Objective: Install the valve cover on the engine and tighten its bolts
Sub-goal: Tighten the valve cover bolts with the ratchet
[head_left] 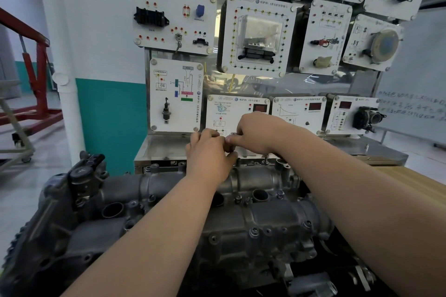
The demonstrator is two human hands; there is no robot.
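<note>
A grey cast valve cover [255,179] is seen lying on top of the engine [55,243], in the lower middle of the view, with its long side running from left to right. Several bolts are seated in its front edge, one of them [254,232] near the middle. Both forearms are stretched over the cover to its far edge, where the two hands are brought together. Between them a small metal tool [232,139] is held upright above the far edge; what kind of tool it is cannot be told exactly. The left hand [208,154] is curled round its lower, darker part, with the thumb laid near the cover. The right hand [259,131] is pinching its silver top with bent fingers. Just beside the hands, a thin bolt [265,157] is standing up from the far edge. Behind the engine a steel shelf [164,147] and a training board with white panels [255,34] are placed. A red hoist [36,60] is seen at the left, a whiteboard [415,108] and a wooden table top [415,183] at the right.
</note>
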